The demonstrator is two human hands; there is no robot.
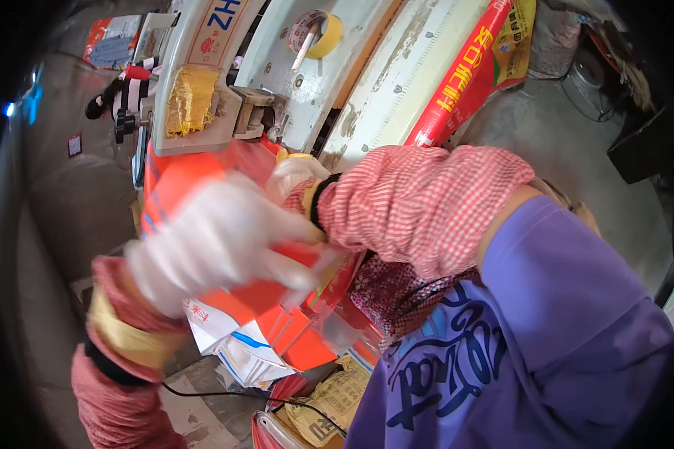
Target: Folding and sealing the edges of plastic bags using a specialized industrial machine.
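My left hand [217,243], in a white glove, is smeared by motion over a stack of red printed plastic bags [269,299]. Its thumb and a finger point toward the right, and whether it grips a bag cannot be made out. Farther off, beside the sewing machine [202,82], my right hand [299,172] also wears a white glove. Its fingers lie mostly out of sight, close to a small yellow thing. Red plastic spreads beneath both hands and up against the machine's head.
A roll of yellow tape [324,39] with a white stick in it lies on the machine's bed. Beyond runs a worn pale board with a red printed plastic bag [464,78] along it. A black cord [247,395] crosses yellow printed sacks [326,408] below.
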